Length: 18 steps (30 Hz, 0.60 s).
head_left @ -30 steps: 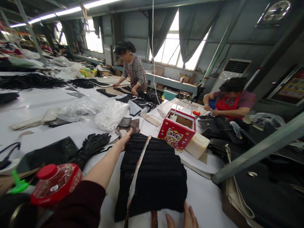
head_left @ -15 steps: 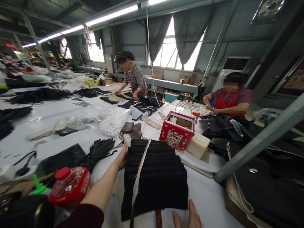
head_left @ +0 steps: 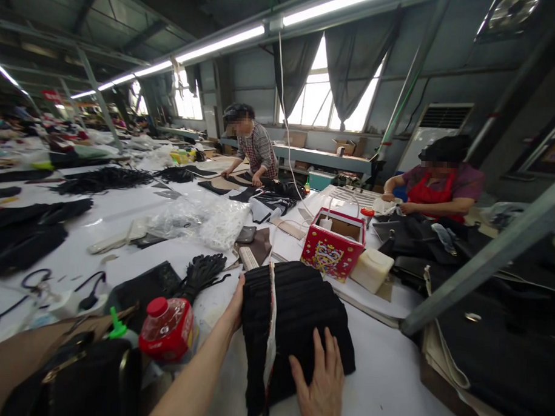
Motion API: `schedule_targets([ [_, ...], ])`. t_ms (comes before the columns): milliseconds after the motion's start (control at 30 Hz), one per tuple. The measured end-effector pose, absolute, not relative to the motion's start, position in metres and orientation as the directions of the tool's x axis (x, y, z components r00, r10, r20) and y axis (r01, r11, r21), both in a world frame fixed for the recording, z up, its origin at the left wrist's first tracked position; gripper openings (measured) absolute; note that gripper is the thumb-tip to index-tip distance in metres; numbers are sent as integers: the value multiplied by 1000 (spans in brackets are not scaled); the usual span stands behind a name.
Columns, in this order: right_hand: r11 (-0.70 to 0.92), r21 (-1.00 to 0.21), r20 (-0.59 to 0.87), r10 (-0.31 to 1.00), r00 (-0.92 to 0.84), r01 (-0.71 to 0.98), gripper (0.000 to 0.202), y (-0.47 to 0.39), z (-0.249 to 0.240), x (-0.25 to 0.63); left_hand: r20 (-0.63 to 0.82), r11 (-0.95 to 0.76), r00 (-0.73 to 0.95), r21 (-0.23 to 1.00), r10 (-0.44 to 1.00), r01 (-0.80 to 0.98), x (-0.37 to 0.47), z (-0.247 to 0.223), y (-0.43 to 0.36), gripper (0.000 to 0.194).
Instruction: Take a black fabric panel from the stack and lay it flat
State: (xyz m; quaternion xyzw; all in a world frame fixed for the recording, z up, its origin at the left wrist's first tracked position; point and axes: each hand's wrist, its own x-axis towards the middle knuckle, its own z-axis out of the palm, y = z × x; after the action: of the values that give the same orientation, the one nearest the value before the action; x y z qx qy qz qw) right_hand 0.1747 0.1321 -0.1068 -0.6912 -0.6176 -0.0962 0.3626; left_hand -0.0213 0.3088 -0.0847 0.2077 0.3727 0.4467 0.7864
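Observation:
A thick stack of black fabric pieces (head_left: 301,306), tied by a white strip (head_left: 269,329) running over its top, lies on the white table (head_left: 380,381) in front of me. My left hand (head_left: 235,303) presses against the stack's left edge near its far corner. My right hand (head_left: 319,382) lies flat on the near part of the stack, fingers spread. Neither hand holds anything.
A red-capped plastic bottle (head_left: 167,328) and a dark bag (head_left: 89,383) sit near left. Black strap bundles (head_left: 202,272), a red patterned box (head_left: 334,246) and a cream block (head_left: 372,269) lie beyond. Black leather piles (head_left: 491,337) fill the right. Two other people (head_left: 256,149) (head_left: 437,183) work at the far side.
My right hand moved from the table at the stack's near edge up onto the stack. My left hand slid back along the left edge. The view shifted left.

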Motion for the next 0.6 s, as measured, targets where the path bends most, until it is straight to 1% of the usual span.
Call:
schedule_targets([
  [100, 34, -399, 590, 774, 228, 916, 72, 132, -109, 174, -428, 515, 291, 650, 855, -559, -28, -84, 283, 71],
  [167, 69, -403, 585, 786, 199, 913, 70, 126, -114, 180, -451, 513, 262, 636, 853, -577, -31, -86, 264, 72],
  [233, 118, -409, 567, 810, 150, 905, 68, 118, -117, 190, -468, 470, 179, 633, 865, -615, -35, -89, 241, 70],
  [333, 179, -439, 503, 861, 76, 881, 65, 105, -116, 206, -506, 373, -11, 650, 862, -662, -39, -96, 203, 64],
  [400, 215, -466, 450, 893, 21, 858, 64, 100, -112, 216, -536, 336, -95, 647, 839, -684, -41, -101, 177, 61],
  [500, 252, -511, 385, 922, -44, 822, 62, 97, -105, 226, -579, 309, -158, 622, 800, -720, -42, -105, 149, 58],
  [600, 233, -583, 307, 950, -54, 778, 63, 96, -102, 231, -600, 302, -178, 610, 780, -732, -41, -106, 136, 58],
])
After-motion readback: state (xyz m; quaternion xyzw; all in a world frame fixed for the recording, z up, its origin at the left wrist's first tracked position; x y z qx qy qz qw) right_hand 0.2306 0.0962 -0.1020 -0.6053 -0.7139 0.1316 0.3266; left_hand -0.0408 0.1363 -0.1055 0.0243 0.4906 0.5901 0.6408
